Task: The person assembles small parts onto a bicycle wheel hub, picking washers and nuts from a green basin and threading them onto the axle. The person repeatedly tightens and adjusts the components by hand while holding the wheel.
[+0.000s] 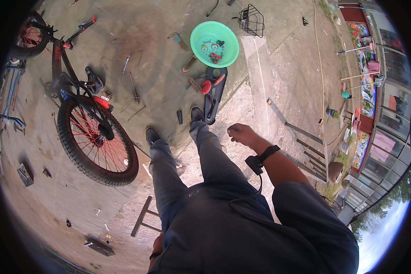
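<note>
My right hand [243,134] is out in front of my right leg, above the pale gritty ground. Its fingers are curled in and pressed together; whatever they may hold is too small to make out. A black band with a small black box [254,165] is strapped to that wrist, and a cable runs from it. Low at my left side, my left hand [157,245] shows only in part, its fingers hidden beside my body. Closest to it is a dark metal frame with crossbars [142,216]. A bicycle [96,137] with red spokes lies to my left.
Beyond my feet stand a green basin [195,49] with small parts in it and a black plastic chain cover [215,99]. A wrench [126,64] and other tools lie on the concrete. A black wire basket [251,21] sits farther off; a metal ladder-like frame [301,137] is at right.
</note>
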The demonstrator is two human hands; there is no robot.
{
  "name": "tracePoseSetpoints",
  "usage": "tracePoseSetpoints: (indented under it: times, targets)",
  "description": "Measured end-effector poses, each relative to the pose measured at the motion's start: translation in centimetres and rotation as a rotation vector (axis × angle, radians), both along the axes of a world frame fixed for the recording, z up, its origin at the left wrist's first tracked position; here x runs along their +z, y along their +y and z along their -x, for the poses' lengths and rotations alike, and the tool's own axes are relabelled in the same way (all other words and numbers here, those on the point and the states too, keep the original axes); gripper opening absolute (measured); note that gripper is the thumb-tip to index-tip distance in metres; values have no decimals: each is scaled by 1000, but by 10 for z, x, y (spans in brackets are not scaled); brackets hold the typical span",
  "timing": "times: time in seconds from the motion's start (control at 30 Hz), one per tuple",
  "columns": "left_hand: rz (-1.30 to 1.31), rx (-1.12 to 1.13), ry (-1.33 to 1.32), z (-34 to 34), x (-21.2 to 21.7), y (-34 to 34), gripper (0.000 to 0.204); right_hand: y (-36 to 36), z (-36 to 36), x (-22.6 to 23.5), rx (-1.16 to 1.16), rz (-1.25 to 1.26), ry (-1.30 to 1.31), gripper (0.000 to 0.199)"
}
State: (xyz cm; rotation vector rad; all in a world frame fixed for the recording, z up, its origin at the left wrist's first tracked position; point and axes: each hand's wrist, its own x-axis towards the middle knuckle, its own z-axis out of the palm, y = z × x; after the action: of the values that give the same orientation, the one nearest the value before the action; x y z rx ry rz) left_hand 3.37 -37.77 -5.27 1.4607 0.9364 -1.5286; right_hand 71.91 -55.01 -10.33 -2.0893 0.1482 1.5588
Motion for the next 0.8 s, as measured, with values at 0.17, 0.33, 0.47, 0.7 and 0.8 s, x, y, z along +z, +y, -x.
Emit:
tracePoseSetpoints:
  times: [0.17, 0.33, 0.47, 0.7, 0.8]
  targets:
    - [10, 37, 14, -26, -4, -48, 48, -42, -53, -20, 34, -23, -93, 41]
    - [52, 42, 27, -19, -14, -92, 50, -75, -102, -18, -23, 25, -85, 38]
    - [88, 48, 22, -8, -27, -119, 52, -95, -111, -18, -95, 49, -79, 37]
    - [13, 150, -13, -35, -30, -115, 46, -95, -84, -50, -16, -73, -68, 32]
    - [-5, 185, -18, -52, -41, -113, 42, -65, -70, -60, -33, 141, 10, 32]
